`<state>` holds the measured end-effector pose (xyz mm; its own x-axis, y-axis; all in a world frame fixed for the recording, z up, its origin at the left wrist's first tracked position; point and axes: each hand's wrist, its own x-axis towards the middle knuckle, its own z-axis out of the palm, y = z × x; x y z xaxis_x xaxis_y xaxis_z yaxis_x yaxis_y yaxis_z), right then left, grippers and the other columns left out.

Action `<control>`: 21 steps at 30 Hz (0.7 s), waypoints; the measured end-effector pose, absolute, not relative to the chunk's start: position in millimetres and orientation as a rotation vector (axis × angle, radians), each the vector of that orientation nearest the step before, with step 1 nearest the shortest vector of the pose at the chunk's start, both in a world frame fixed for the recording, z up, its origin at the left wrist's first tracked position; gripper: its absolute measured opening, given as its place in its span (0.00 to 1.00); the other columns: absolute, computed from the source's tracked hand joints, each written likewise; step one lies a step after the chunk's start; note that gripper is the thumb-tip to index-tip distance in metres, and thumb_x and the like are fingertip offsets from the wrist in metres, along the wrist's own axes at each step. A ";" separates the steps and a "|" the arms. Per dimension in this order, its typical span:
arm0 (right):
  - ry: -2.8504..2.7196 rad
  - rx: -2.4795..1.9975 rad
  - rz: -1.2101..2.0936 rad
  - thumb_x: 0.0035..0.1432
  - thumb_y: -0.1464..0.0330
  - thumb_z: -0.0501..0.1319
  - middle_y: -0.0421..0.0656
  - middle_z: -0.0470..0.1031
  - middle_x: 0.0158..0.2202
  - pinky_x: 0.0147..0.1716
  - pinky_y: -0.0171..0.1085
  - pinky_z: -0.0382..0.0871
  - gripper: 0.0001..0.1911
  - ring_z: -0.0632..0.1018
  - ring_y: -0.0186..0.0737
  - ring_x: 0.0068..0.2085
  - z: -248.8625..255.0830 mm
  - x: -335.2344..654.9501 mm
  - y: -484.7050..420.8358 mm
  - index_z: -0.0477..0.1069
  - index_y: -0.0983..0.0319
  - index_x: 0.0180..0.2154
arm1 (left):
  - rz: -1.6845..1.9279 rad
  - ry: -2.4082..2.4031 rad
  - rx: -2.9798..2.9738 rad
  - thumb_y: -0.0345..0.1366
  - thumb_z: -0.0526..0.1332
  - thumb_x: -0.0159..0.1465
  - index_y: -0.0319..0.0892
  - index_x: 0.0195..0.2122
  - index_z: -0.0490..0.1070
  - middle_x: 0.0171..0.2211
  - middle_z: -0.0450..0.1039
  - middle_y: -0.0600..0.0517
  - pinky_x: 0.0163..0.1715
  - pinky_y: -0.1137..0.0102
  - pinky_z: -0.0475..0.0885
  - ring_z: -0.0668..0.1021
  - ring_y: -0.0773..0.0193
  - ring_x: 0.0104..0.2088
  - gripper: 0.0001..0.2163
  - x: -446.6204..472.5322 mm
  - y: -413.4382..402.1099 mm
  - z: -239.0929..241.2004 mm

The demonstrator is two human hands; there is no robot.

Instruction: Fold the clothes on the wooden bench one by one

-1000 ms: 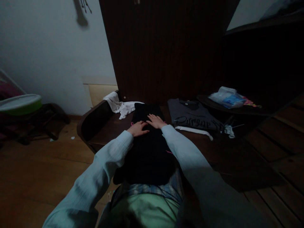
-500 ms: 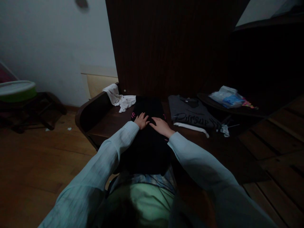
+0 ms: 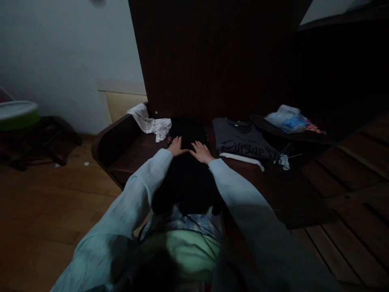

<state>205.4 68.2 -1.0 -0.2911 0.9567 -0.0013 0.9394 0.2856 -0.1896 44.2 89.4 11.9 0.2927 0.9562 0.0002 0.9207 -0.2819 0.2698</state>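
A black garment [image 3: 188, 182] with pink print near its side edges lies lengthwise on the dark wooden bench [image 3: 133, 156], its near end reaching my lap. My left hand [image 3: 176, 147] rests flat on the garment, fingers stretched away from me. Beside it my right hand [image 3: 201, 151] also presses flat on the cloth with its fingers spread. The two thumbs almost meet over the middle. Neither hand grips the fabric. Poor light hides the garment's folds and exact kind.
Right of the garment lies a folded grey T-shirt [image 3: 243, 140] with dark lettering, a white strip [image 3: 243, 158] under its front edge. A crumpled white cloth [image 3: 152, 125] hangs over the bench's left arm. Plastic packages [image 3: 287, 119] sit farther right. A green-sided tub [image 3: 20, 115] stands at far left.
My hands have moved slightly apart at the fingertips and lie flatter on the black garment. The view has shifted a little.
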 end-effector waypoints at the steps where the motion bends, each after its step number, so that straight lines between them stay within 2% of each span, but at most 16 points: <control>1: -2.421 -1.798 0.235 0.61 0.57 0.43 0.49 0.43 0.64 0.59 0.44 0.40 0.29 0.46 0.41 0.63 -1.0 206.0 72.2 0.48 0.64 0.60 | 0.180 1.729 2.331 0.51 0.55 0.55 0.26 0.61 0.41 0.62 0.40 0.32 0.58 0.64 0.50 0.48 0.49 0.62 0.41 40.3 87.0 13.6; 6: -2.377 -1.792 0.236 0.61 0.58 0.43 0.49 0.45 0.63 0.59 0.44 0.41 0.28 0.47 0.41 0.63 -1.8 207.2 89.7 0.49 0.65 0.60 | -0.098 1.620 2.436 0.53 0.52 0.56 0.34 0.61 0.43 0.62 0.44 0.37 0.56 0.63 0.54 0.53 0.50 0.60 0.38 33.7 69.0 10.2; 11: -2.292 -1.760 0.222 0.60 0.60 0.48 0.50 0.51 0.62 0.58 0.43 0.44 0.27 0.51 0.41 0.62 -1.8 207.5 96.0 0.54 0.66 0.58 | 0.022 1.822 2.517 0.46 0.44 0.63 0.36 0.60 0.48 0.62 0.44 0.40 0.55 0.57 0.55 0.51 0.47 0.61 0.28 48.1 53.9 -6.7; 14: -2.233 -1.752 0.224 0.59 0.60 0.49 0.51 0.53 0.61 0.58 0.41 0.47 0.26 0.54 0.41 0.61 0.7 209.4 89.9 0.56 0.66 0.57 | 0.066 1.861 2.524 0.43 0.44 0.63 0.38 0.60 0.49 0.62 0.46 0.43 0.54 0.57 0.57 0.53 0.49 0.61 0.25 52.9 59.3 -10.7; 17: -2.248 -1.747 0.242 0.57 0.57 0.51 0.53 0.52 0.61 0.57 0.42 0.50 0.31 0.55 0.45 0.61 3.6 212.1 72.2 0.54 0.66 0.58 | 0.079 1.886 2.512 0.42 0.43 0.64 0.39 0.60 0.50 0.62 0.47 0.44 0.54 0.59 0.57 0.54 0.51 0.60 0.24 54.1 73.6 -9.0; 21: -2.326 -1.780 0.254 0.54 0.50 0.51 0.53 0.50 0.61 0.55 0.47 0.53 0.36 0.55 0.52 0.61 1.8 213.9 40.6 0.51 0.61 0.59 | 0.086 1.923 2.472 0.41 0.43 0.64 0.38 0.60 0.50 0.62 0.47 0.45 0.55 0.60 0.56 0.55 0.52 0.60 0.24 56.0 94.2 -3.7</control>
